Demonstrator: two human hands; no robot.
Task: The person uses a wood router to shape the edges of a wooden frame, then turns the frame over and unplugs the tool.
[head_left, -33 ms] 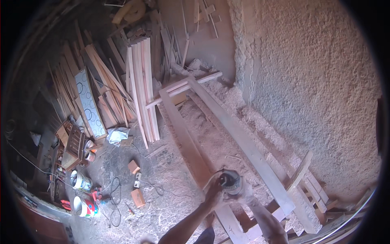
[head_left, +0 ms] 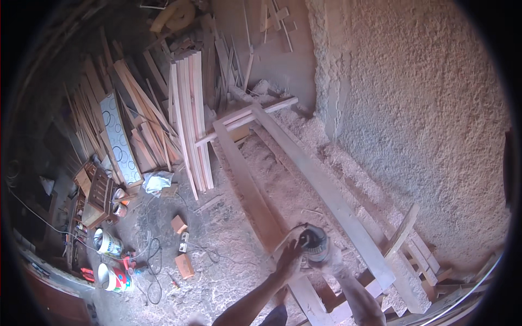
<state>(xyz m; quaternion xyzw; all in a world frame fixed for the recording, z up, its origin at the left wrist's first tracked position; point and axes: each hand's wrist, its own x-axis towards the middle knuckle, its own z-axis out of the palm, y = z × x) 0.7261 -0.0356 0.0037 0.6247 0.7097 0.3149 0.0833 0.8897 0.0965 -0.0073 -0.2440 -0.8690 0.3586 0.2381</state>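
As both hands close around it, a round power sander (head_left: 314, 243) sits on the near stretch of a long plank (head_left: 247, 187) that runs away toward the far wall. The left hand (head_left: 289, 259) wraps the tool's left side with fingers curled shut on the housing; the right hand (head_left: 331, 261) grips the other side, its fingers mostly hidden behind the tool. A second, paler plank (head_left: 321, 187) lies just beside the first on the right, both resting on a wooden trestle (head_left: 247, 114) at the far end. Sawdust (head_left: 239, 266) covers the floor below. By the look of it, sanding is under way near the plank's close end, and the next pass calls for steady, level pressure along the grain. Stacked boards (head_left: 190, 114), paint buckets (head_left: 111, 261) and a trailing cable (head_left: 152, 255) crowd the left.
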